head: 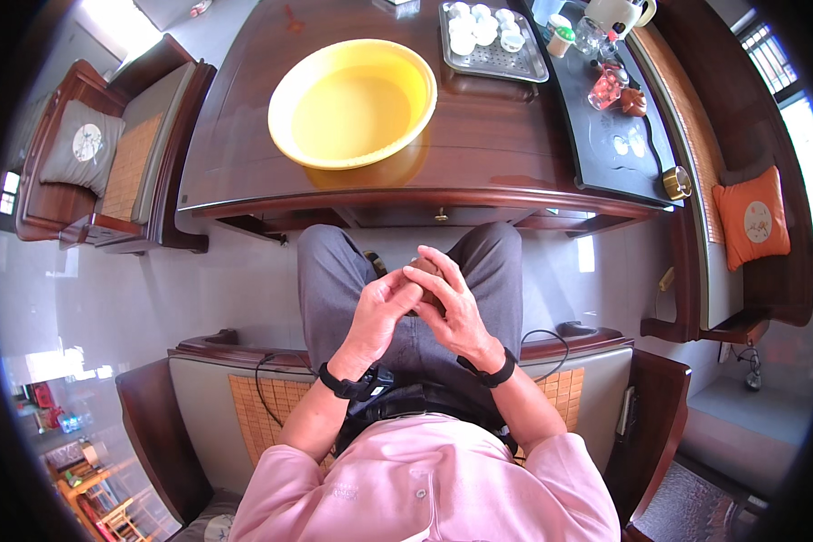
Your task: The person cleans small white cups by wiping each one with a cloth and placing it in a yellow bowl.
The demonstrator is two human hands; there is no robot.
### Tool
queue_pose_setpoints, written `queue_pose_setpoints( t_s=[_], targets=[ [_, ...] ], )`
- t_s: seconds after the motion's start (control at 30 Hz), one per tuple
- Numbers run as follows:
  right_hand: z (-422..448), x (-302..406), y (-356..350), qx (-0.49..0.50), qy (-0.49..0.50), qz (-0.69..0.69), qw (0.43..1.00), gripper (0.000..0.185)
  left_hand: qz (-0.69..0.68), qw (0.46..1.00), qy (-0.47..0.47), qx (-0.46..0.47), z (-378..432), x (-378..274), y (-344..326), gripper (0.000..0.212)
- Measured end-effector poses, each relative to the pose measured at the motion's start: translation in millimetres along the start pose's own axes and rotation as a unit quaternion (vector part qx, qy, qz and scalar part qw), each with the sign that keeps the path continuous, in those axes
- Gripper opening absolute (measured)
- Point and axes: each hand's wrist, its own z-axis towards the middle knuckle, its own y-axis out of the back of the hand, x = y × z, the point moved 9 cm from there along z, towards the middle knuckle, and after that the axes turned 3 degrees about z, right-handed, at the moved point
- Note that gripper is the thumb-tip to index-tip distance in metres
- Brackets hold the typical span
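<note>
A small, rounded, reddish-brown object [431,268] is held above my lap. Most of it is hidden by my fingers, so I cannot tell exactly what it is. My left hand [375,313] grips its left side, thumb across the near face. From the other side my right hand [455,313] holds it with fingers spread over the top. Beyond my knees, a yellow plastic basin [286,143] stands on the dark wooden table [244,146], with what looks like water inside.
A perforated metal tray [498,66] carries several white cups. On the black tea tray [606,159] stand a brown teapot [633,102], a red-patterned glass [604,92] and a cream kettle [613,15]. A brass-coloured cup [677,183] sits at its near right corner. Black cables lie beside me.
</note>
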Motion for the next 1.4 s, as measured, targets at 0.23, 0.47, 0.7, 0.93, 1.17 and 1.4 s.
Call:
queue_pose_setpoints(
  t_s=[0.23,0.47,0.7,0.93,1.17,1.4],
  targets=[
    [-1.7,5.6,2.6,0.015,-0.003,0.020,1.000,0.064,0.093,0.995,-0.020,0.037,1.1,-3.2,-3.9,0.024],
    [-4.4,6.3,2.1,-0.034,-0.025,0.068,0.997,0.061,0.140,0.988,-0.055,-0.037,3.3,0.5,6.5,0.026],
    [-10.2,-7.2,5.8,-0.104,-0.029,0.083,0.991,0.047,0.164,0.985,-0.041,-0.010,-3.3,7.1,8.1,0.030],
    [-23.4,-47.6,-7.3,-0.126,-0.278,0.380,0.873,0.026,0.352,0.927,-0.078,0.106,-11.1,-2.2,-18.2,0.038],
    [-19.2,-52.6,-9.3,-0.152,-0.318,0.495,0.794,0.015,0.456,0.875,-0.125,0.102,-13.5,-13.0,-31.2,0.031],
    [-17.0,-53.8,-17.1,-0.099,-0.347,0.558,0.747,0.024,0.450,0.862,-0.213,0.094,-18.4,-25.2,-30.7,0.017]
  ],
)
